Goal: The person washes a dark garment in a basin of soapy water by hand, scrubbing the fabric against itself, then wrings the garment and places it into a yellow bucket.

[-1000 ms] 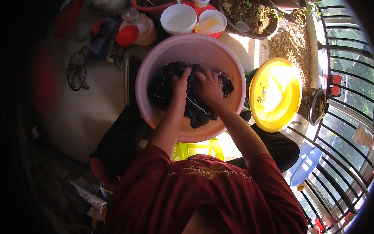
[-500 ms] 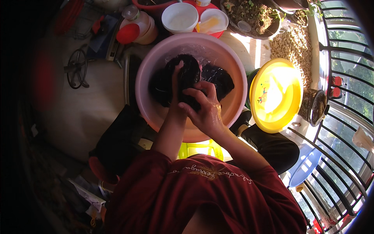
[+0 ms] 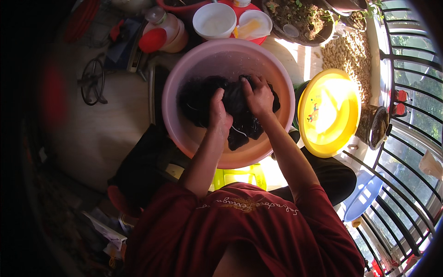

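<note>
A large pink basin [image 3: 168,92] stands in front of me with water in it. Wet black cloth [image 3: 198,99], with a thin white cord or trim on it, lies bunched in the water. My left hand [image 3: 219,111] grips the cloth near the middle of the basin, its thumb up and its fingers partly hidden by the fabric. To its right, my right hand [image 3: 259,96] is closed on another part of the same cloth, fingers curled over it. A stretch of cloth spans between the two hands.
A yellow basin [image 3: 339,143] stands to the right, a blue basin [image 3: 362,196] lower right beside black railings [image 3: 410,97]. Beyond the pink basin are a white bowl [image 3: 213,21], a red-capped jug [image 3: 173,37] and a planter [image 3: 300,27]. A yellow-green stool [image 3: 240,177] is near me.
My hands were close together, the right over the left wrist; now they are apart, each on the cloth. The cloth has shifted toward me and spread, and its white cord shows.
</note>
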`<state>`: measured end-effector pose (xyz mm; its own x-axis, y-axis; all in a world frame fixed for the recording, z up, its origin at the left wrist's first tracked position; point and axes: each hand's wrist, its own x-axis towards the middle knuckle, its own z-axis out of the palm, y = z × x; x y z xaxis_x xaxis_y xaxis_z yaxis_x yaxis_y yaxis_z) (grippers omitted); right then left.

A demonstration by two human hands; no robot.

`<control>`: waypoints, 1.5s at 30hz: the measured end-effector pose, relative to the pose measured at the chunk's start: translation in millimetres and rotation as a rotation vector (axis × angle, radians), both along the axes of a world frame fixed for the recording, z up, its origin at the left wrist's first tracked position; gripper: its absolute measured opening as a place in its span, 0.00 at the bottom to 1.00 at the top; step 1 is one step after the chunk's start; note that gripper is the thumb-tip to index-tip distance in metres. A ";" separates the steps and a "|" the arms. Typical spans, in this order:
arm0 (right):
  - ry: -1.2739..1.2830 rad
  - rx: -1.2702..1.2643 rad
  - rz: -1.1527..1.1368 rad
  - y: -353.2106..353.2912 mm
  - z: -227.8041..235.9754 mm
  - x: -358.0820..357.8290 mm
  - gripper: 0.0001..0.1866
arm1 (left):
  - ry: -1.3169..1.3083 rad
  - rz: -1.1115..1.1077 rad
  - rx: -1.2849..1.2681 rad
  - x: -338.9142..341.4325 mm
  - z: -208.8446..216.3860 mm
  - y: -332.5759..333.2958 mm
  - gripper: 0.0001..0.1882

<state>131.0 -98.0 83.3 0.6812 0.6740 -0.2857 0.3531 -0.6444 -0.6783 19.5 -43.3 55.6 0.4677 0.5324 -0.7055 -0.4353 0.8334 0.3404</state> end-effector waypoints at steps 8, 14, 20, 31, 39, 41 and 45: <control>-0.428 0.092 0.347 -30.3 -30.5 -26.1 0.27 | 0.391 -0.164 0.418 -3.5 -40.1 24.1 0.12; -0.344 -0.221 0.347 -8.1 -50.5 -24.0 0.28 | 0.615 -0.189 0.588 3.3 -82.8 18.9 0.20; -0.133 0.059 0.193 5.0 -22.2 5.6 0.19 | 0.149 -0.181 -0.021 10.9 -49.1 40.7 0.29; -0.347 0.558 0.499 -20.5 59.4 -68.3 0.18 | -0.537 -0.031 -0.180 -7.9 -29.5 14.5 0.22; -0.012 0.332 0.019 13.4 -1.1 -17.1 0.15 | -0.089 0.127 -0.139 12.0 10.3 -5.8 0.19; 0.091 0.171 -0.031 10.3 -9.6 1.7 0.14 | -0.038 0.014 -0.052 11.7 12.1 -7.5 0.18; -0.185 0.161 0.051 -3.7 -15.6 2.1 0.19 | -0.057 -0.004 0.020 -0.2 -23.8 10.2 0.18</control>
<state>133.1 -101.7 67.7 0.6755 0.7360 -0.0454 0.5103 -0.5110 -0.6917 19.4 -33.0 31.8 0.5092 0.5440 -0.6669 -0.4511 0.8287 0.3315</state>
